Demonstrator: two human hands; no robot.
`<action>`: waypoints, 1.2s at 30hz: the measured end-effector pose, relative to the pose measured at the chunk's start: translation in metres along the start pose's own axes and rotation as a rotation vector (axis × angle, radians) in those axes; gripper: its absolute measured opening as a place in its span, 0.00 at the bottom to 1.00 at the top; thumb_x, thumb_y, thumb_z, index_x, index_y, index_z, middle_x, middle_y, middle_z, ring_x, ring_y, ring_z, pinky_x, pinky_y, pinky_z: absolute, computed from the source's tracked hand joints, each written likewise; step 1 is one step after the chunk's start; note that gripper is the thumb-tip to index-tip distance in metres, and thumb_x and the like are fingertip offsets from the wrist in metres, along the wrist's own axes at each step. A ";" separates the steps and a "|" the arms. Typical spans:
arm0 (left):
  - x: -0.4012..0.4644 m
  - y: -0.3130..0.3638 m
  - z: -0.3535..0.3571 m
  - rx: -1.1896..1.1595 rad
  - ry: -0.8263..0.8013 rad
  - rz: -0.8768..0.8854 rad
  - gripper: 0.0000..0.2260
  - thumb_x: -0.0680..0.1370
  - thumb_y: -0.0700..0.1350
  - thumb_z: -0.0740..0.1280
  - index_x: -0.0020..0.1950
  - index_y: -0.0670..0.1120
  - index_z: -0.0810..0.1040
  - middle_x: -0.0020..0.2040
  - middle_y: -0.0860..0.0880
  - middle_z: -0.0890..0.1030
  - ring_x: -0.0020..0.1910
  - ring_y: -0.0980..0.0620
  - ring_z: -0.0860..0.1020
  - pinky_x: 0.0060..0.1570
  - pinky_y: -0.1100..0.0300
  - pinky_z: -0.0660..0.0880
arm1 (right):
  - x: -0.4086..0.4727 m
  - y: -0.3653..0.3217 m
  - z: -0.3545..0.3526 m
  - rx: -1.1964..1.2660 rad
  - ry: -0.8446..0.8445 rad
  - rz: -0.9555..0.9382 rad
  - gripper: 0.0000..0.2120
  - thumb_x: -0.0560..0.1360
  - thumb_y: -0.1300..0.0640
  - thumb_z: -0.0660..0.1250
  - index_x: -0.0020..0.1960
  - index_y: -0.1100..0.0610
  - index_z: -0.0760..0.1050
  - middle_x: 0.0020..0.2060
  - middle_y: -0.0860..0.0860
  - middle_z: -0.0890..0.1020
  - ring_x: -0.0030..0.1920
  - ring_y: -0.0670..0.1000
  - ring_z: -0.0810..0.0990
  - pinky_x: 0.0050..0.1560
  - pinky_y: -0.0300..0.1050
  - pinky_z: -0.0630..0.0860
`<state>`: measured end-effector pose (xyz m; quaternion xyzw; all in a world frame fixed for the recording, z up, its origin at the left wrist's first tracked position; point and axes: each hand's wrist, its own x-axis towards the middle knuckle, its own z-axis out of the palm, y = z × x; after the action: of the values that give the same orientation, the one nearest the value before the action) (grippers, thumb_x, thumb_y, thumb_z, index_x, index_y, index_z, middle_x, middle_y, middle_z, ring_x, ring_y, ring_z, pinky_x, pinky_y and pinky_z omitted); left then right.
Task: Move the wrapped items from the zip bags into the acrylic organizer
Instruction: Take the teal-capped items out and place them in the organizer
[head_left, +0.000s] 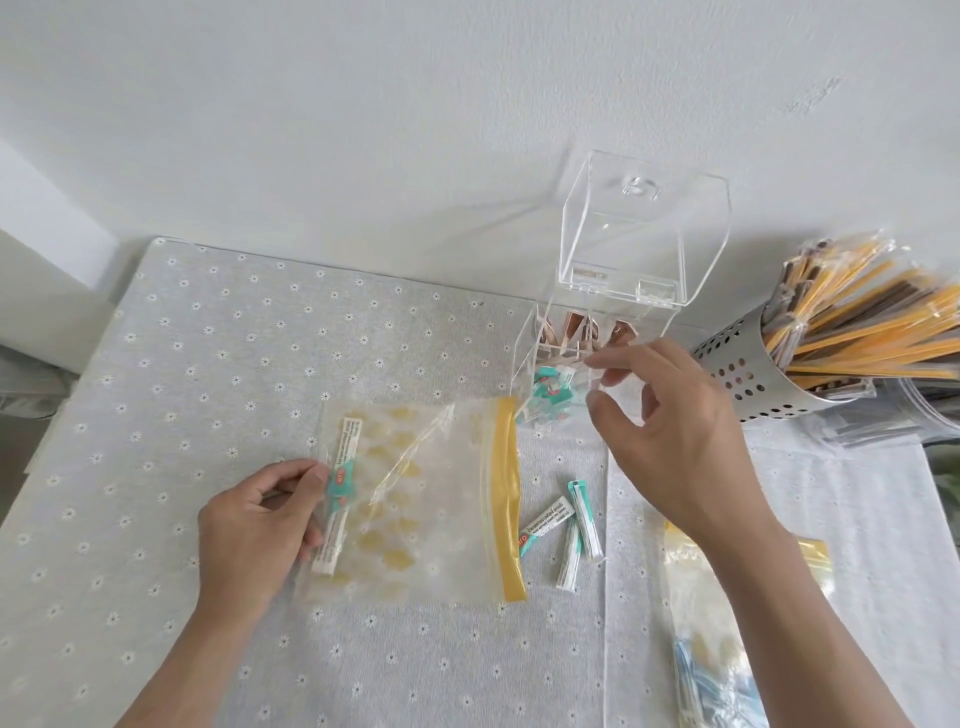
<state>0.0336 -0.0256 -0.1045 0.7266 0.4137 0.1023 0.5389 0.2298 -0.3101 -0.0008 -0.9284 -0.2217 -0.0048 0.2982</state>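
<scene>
A clear zip bag (426, 499) with a yellow seal and yellow flower print lies flat on the table. My left hand (260, 519) pinches its closed end, pressing a long white and teal wrapped item (337, 499) inside it. Three more wrapped items (566, 525) lie loose on the cloth by the bag's mouth. The acrylic organizer (524, 364) stands behind with its lid (644, 239) raised; teal packets fill a front compartment, brown ones the back. My right hand (675, 415) hovers over the organizer's front, fingers spread, nothing visibly held.
A perforated metal cup (748, 364) full of orange and brown wrapped sticks leans at the right. A second zip bag (727, 649) with blue wrapped items lies at the lower right. The table has a daisy-print cloth (156, 415) and meets a white wall.
</scene>
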 end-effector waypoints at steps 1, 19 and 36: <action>0.000 0.000 0.000 -0.002 0.001 0.000 0.03 0.80 0.40 0.76 0.47 0.45 0.89 0.26 0.42 0.81 0.22 0.52 0.77 0.25 0.65 0.77 | -0.006 0.000 -0.001 0.039 0.009 -0.002 0.12 0.76 0.58 0.76 0.58 0.48 0.83 0.47 0.42 0.80 0.38 0.40 0.74 0.41 0.42 0.73; 0.002 -0.001 0.000 0.004 -0.004 -0.009 0.03 0.81 0.41 0.76 0.50 0.45 0.90 0.26 0.41 0.80 0.20 0.53 0.74 0.24 0.66 0.75 | -0.064 0.005 0.069 0.541 -0.257 0.400 0.06 0.77 0.58 0.76 0.51 0.48 0.86 0.43 0.44 0.86 0.39 0.46 0.82 0.41 0.35 0.77; 0.007 -0.009 -0.004 -0.034 -0.034 -0.005 0.03 0.81 0.42 0.76 0.51 0.46 0.90 0.26 0.39 0.80 0.21 0.49 0.74 0.23 0.63 0.74 | -0.051 -0.023 0.123 0.453 -0.527 -0.138 0.10 0.79 0.58 0.76 0.60 0.58 0.85 0.49 0.51 0.86 0.49 0.50 0.85 0.52 0.45 0.82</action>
<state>0.0314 -0.0174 -0.1124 0.7179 0.4045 0.0958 0.5584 0.1591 -0.2462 -0.0970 -0.7908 -0.3487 0.2643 0.4281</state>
